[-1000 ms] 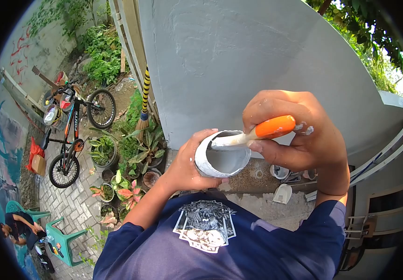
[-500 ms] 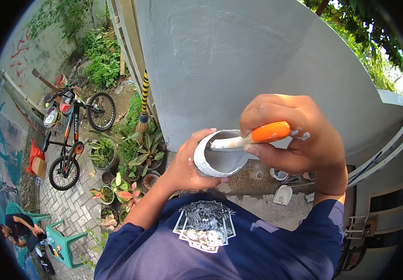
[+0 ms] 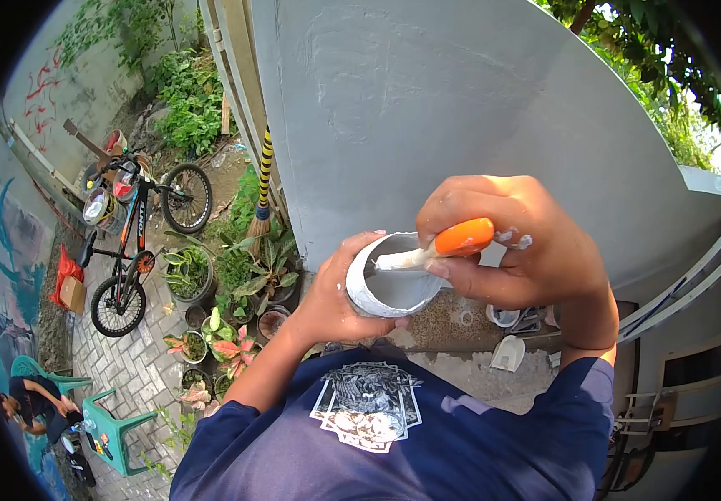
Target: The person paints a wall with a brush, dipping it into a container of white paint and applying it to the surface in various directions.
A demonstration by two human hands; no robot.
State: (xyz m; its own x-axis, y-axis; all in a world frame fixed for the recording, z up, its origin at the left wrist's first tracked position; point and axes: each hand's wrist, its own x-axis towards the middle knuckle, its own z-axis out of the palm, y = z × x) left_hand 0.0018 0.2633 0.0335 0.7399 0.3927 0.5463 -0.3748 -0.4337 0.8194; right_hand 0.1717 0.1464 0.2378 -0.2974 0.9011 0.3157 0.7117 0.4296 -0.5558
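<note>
My left hand [image 3: 331, 296] is wrapped round a paint-smeared white cup [image 3: 362, 290], its mouth tipped toward me. Pale grey paint [image 3: 402, 288] shows inside it. In my right hand [image 3: 515, 238] is a paintbrush [image 3: 465, 237] with an orange handle, gripped between thumb and fingers. The brush's white-coated end reaches into the cup's mouth, and its tip lies near the inner left side. White paint spots mark the right hand's knuckles. Directly ahead of both hands stands a grey wall [image 3: 394, 108].
To the left are a bicycle [image 3: 135, 225], potted plants [image 3: 189, 271] and a striped-handled broom [image 3: 264, 179]. A person [image 3: 43, 405] sits by a green plastic table [image 3: 114, 426] at lower left. A white scoop-like piece [image 3: 508, 354] lies on the ground at right.
My right hand has moved slightly left and down, and the brush sits a little further left in the cup. The left hand and cup have barely moved. The view has shifted slightly.
</note>
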